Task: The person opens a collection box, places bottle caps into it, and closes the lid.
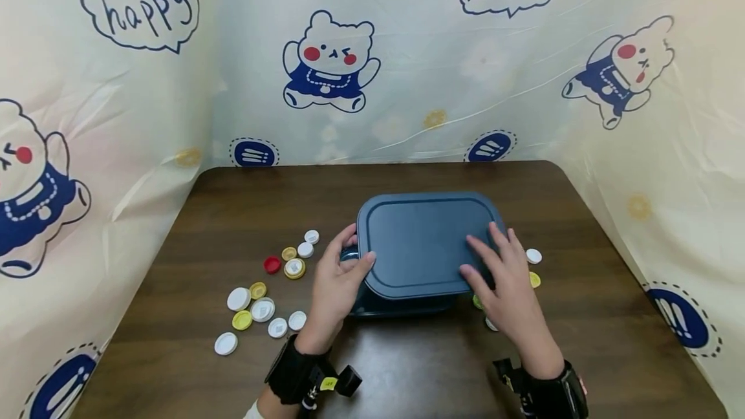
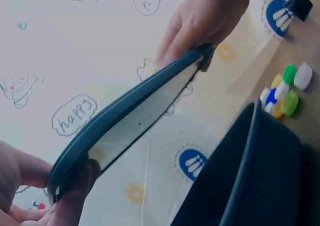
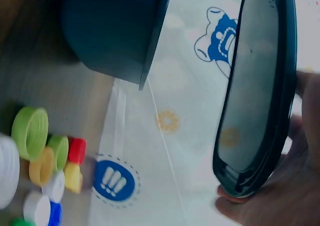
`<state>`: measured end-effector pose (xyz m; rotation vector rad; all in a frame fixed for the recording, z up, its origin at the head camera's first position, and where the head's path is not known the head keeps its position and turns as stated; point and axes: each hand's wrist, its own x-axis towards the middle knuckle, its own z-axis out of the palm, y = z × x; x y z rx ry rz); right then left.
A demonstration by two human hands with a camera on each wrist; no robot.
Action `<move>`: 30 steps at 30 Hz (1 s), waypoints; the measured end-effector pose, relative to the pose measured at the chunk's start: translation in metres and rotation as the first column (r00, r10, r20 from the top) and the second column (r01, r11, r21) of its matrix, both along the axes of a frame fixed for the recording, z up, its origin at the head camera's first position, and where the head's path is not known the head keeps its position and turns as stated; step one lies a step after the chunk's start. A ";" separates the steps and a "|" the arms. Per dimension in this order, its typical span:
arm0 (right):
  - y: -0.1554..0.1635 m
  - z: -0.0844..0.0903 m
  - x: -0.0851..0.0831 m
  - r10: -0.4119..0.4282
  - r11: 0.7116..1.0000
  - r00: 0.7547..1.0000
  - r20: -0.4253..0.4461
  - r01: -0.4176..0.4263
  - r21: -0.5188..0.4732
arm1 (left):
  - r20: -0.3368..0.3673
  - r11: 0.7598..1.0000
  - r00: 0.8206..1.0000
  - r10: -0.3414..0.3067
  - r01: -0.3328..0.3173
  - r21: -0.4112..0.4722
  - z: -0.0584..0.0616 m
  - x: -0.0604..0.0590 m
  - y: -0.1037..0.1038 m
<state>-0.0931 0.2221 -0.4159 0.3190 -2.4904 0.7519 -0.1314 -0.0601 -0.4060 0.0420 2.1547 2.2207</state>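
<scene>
A dark blue rectangular lid [image 1: 431, 244] is held above a matching deep box [image 1: 401, 306], with a gap between them in both wrist views. My left hand [image 1: 337, 283] pinches the lid's left edge, thumb on one face and fingers on the other. At the opposite end, my right hand [image 1: 509, 283] grips the right edge, several fingers spread over the top. The lid's pale, shiny underside shows in the left wrist view, where the box [image 2: 280, 161] has its rim uncovered. From the head view, the lid hides the inside of the box.
Scattered round caps, white [image 1: 238, 299], yellow [image 1: 242, 320] and red [image 1: 271, 265], lie on the brown table [image 1: 407, 367] left of the box. More caps, including green ones [image 3: 30, 133], lie on its right, partly behind my right hand. A printed curtain [image 1: 419, 83] surrounds the table.
</scene>
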 end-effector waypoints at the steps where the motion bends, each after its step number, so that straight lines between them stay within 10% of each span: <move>1: 0.000 -0.001 0.002 0.021 0.999 0.999 -0.035 -0.019 0.034 | 0.001 1.000 1.000 0.008 -0.008 -0.002 0.001 -0.001 0.001; 14: 0.006 -0.001 0.006 0.156 0.974 0.919 -0.362 -0.083 0.210 | 0.051 0.998 0.997 -0.058 0.060 -0.026 0.004 -0.002 0.002; 19: 0.018 0.003 -0.001 0.124 0.991 0.923 -0.364 -0.094 0.100 | -0.112 0.985 0.993 -0.042 0.022 -0.171 -0.006 -0.005 -0.008; 21: 0.027 0.006 -0.007 0.081 0.997 0.934 -0.348 -0.075 0.029 | -0.201 0.938 0.980 -0.018 -0.053 -0.343 -0.011 -0.006 -0.016; 26: 0.057 0.012 -0.027 -0.149 0.980 0.951 -0.270 0.106 -0.169 | -0.219 0.711 0.976 -0.004 -0.151 -0.687 -0.022 -0.010 -0.037; 30: 0.086 0.013 -0.045 -0.349 0.877 0.937 0.017 0.333 -0.346 | -0.142 0.661 0.990 -0.019 -0.094 -0.744 -0.031 -0.013 -0.043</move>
